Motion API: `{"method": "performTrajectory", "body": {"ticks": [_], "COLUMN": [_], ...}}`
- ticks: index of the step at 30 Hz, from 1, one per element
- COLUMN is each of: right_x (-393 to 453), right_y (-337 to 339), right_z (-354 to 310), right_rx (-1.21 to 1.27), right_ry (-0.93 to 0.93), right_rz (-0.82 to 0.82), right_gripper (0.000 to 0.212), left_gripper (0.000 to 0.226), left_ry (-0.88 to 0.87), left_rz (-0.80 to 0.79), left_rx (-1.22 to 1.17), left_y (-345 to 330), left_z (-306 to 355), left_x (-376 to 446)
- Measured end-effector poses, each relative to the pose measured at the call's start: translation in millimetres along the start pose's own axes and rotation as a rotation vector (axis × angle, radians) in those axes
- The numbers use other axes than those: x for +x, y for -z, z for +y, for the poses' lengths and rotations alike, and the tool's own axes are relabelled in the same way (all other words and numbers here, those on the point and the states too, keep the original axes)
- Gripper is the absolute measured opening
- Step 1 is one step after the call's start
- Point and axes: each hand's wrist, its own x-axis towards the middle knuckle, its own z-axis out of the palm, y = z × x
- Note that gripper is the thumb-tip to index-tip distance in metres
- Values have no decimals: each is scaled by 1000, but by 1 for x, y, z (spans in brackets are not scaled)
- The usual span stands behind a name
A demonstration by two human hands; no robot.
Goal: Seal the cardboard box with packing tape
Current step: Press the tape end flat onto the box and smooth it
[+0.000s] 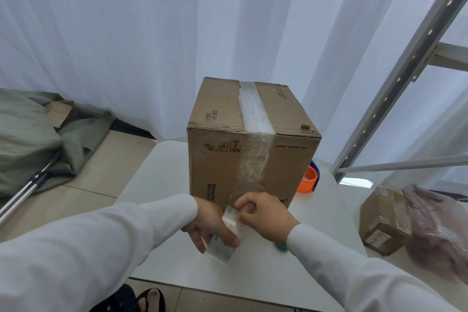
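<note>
A brown cardboard box stands on a white table, its flaps closed. A strip of clear packing tape runs along the top seam and down the near face, where it is wrinkled. My left hand holds a roll of clear tape just in front of the box's lower near face. My right hand pinches the tape strip between the roll and the box. White sleeves cover both arms.
An orange and blue tape dispenser sits on the table behind the box's right corner. A smaller cardboard box and a pink plastic bag lie at the right. A metal shelf frame rises at the right; grey-green cloth lies left.
</note>
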Motion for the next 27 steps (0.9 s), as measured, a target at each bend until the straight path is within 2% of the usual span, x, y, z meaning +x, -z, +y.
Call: {"method": "performTrajectory", "body": {"ticks": [6,12,15,17,18,20,23,27], "right_x": [7,-5,-11,-13,-13,-15,-19,-21], "right_y": [0,3,14,23,28,36,41,39], "right_z": [7,-6,-21,-27,-27,-18,-5,-2], "right_rx": [120,-28,172,331,333,197,-69,-64], "right_ry": [-104,-27,28,56,71,87,26,-18], "right_rz": [1,-27,-73,-65,-28,50,-47,-80], "right_gripper": [21,22,15,20,20,15,18,21], "left_gripper": [54,47,53,55,52,43,40,31], "left_ry": [-20,-19,-31,-26,-35,-77,-135,-150], "left_rz": [35,-19,87,160,143,59,36,56], "left_rx": [20,-25,-154,-122,-96,-81,-111,-71], "left_y": [-4,-5,0,6,6,3,-6,-11], "left_z": [0,5,7,3,2,3,9,13], "left_x": [-1,-8,-9,-10,-11,-17,-21,-22]}}
